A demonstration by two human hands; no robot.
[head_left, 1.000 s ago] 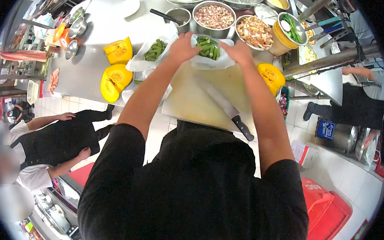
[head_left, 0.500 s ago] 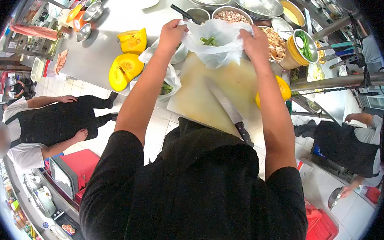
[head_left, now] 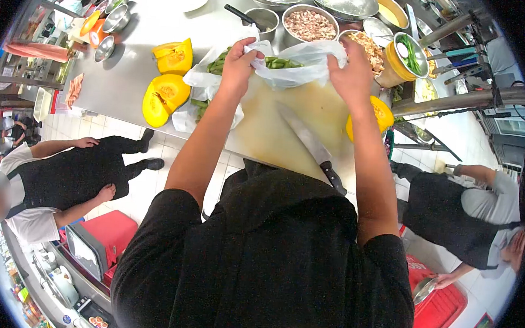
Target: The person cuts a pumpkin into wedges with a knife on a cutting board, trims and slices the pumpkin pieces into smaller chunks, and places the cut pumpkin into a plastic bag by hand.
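My left hand (head_left: 239,67) pinches the left edge of a white plastic bag (head_left: 304,70), and my right hand (head_left: 351,67) grips its right edge. Cut green vegetable pieces (head_left: 280,63) lie inside, partly hidden by the plastic. The bag is stretched between both hands at the far edge of the cutting board (head_left: 264,128). A knife (head_left: 312,144) rests on the board, its black handle toward my body. Left of the bag is another bag of green pieces (head_left: 217,65), with a further bag (head_left: 184,118) nearer to me.
Pumpkin pieces (head_left: 165,101) sit on the steel table (head_left: 111,88) at the left, another (head_left: 381,116) at the right. A bowl of chopped meat (head_left: 310,25) and other bowls stand behind. One person (head_left: 69,173) stands left, another (head_left: 452,211) right.
The bag's edges have been taken hold of and pulled up since the first frame, then lowered slightly. The person at the right has moved closer and holds a metal bowl.
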